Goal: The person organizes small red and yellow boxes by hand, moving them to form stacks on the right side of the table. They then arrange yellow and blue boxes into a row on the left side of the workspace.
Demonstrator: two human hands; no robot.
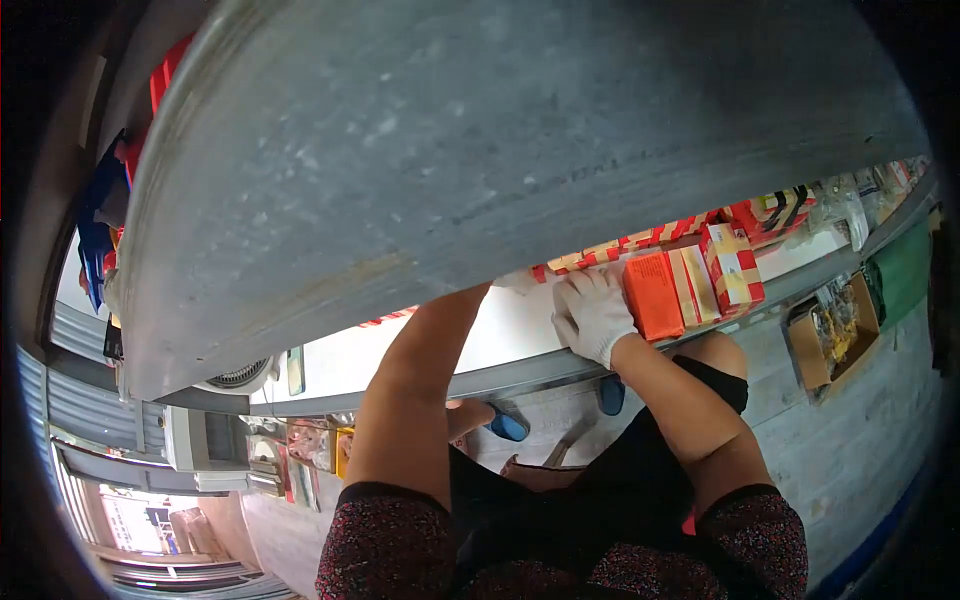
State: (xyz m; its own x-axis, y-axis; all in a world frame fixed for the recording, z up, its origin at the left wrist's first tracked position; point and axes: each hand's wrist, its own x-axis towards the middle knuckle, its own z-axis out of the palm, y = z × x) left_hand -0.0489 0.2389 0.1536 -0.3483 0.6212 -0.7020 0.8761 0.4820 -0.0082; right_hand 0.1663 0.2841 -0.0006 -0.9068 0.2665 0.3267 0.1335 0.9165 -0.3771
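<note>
My right hand (pixel 592 315), in a white knitted glove, lies on the white lower shelf (pixel 500 340) right beside an orange-red box (pixel 655 295). Its fingers look stretched out and slightly apart, with nothing visible in them. My left hand (pixel 516 282) reaches under the grey metal upper shelf (pixel 400 150). Only a bit of its white glove shows, so its fingers and anything in them are hidden. Right of the orange-red box stand a box with red and cream bands (pixel 694 284) and a red, white and yellow taped box (pixel 733 268).
The upper shelf's broad sheet covers much of the view above my arms. More red-and-yellow taped packages (pixel 640 240) line the back. An open cardboard box (pixel 835 335) stands on the floor at right. A round-grilled fan (pixel 240 375) is at left.
</note>
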